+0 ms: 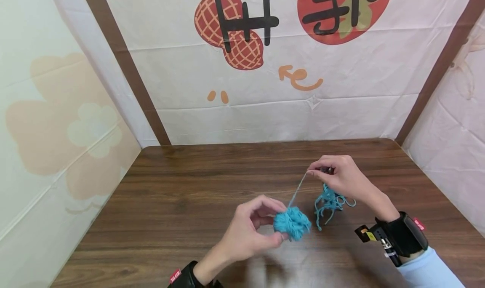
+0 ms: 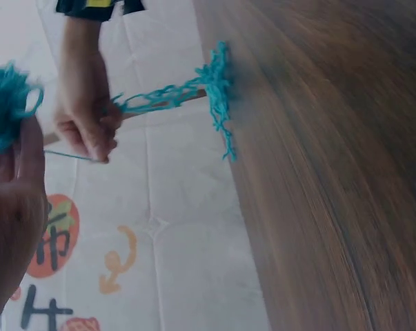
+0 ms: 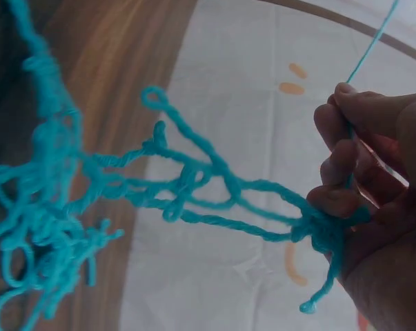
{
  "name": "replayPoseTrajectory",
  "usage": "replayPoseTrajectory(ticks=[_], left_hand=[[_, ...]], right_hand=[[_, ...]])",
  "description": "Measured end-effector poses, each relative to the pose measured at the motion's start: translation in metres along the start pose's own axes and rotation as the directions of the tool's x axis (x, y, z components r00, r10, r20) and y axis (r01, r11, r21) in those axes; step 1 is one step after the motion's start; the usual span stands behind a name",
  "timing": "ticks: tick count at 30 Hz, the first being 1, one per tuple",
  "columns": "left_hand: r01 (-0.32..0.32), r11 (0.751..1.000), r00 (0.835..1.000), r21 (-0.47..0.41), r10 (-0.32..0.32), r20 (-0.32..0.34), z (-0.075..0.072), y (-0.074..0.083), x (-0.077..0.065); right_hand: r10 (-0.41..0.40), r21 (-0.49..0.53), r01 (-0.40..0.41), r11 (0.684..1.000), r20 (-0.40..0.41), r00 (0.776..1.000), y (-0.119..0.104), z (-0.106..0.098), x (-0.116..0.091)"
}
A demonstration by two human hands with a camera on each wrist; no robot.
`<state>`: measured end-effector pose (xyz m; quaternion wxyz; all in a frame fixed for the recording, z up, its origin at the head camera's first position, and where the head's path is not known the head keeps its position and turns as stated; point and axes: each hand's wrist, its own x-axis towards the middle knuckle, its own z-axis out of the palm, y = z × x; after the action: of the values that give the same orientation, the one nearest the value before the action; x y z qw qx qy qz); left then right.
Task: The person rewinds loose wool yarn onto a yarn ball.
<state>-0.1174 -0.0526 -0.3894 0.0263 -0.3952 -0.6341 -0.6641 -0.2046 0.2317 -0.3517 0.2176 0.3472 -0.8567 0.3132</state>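
Observation:
A small wound ball of blue yarn sits between the thumb and fingers of my left hand, above the table. From its top a taut strand runs up to my right hand, which pinches it between thumb and forefinger. In the right wrist view, the other fingers curl over a knotted end of tangled yarn at the palm. The rest of this loose, looped tangle hangs below the right hand toward the table. The left wrist view shows only part of the ball, at its edge.
A brown wood-grain table lies under both hands. Behind it hangs a white cloth with printed fruit and characters. More cloth panels stand at the left and right sides. Black bands circle both wrists.

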Motion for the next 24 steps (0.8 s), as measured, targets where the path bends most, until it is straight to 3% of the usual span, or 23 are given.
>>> replayPoseTrajectory(ticks=[2, 4, 8, 11, 14, 16, 18, 21, 24], left_hand=[[-0.001, 1.0, 0.994, -0.025, -0.002, -0.11, -0.004, 0.0, 0.005], [0.022, 0.999, 0.971, -0.026, -0.027, -0.237, -0.009, 0.0, 0.012], [0.112, 0.993, 0.888, 0.031, -0.086, -0.452, -0.019, -0.001, 0.029], [0.168, 0.98, 0.843, 0.11, -0.085, -0.53, -0.029, -0.007, 0.043], [0.216, 0.953, 0.829, 0.211, -0.065, -0.556, -0.04, -0.018, 0.054], [0.251, 0.923, 0.833, 0.291, -0.053, -0.551, -0.046, -0.025, 0.059], [0.284, 0.882, 0.849, 0.376, -0.049, -0.527, -0.051, -0.034, 0.063], [0.303, 0.824, 0.888, 0.478, -0.062, -0.456, -0.056, -0.043, 0.066], [0.289, 0.785, 0.931, 0.547, -0.097, -0.352, -0.058, -0.049, 0.064]], right_hand=[[0.02, -0.001, -0.02, 1.0, 0.026, 0.999, 0.004, 0.004, -0.001], [0.015, 0.001, -0.015, 1.0, 0.057, 0.998, 0.005, 0.008, -0.002], [-0.057, 0.03, 0.053, 0.998, 0.139, 0.989, -0.004, 0.02, -0.003], [-0.114, 0.076, 0.1, 0.992, 0.218, 0.969, -0.016, 0.027, -0.003], [-0.14, 0.105, 0.115, 0.988, 0.281, 0.949, -0.028, 0.03, 0.0], [-0.142, 0.109, 0.114, 0.987, 0.307, 0.941, -0.035, 0.031, 0.002], [-0.135, 0.102, 0.108, 0.989, 0.315, 0.939, -0.039, 0.03, 0.004], [-0.139, 0.092, 0.116, 0.989, 0.301, 0.944, -0.042, 0.03, 0.005], [-0.159, 0.094, 0.139, 0.986, 0.269, 0.95, -0.043, 0.029, 0.006]])
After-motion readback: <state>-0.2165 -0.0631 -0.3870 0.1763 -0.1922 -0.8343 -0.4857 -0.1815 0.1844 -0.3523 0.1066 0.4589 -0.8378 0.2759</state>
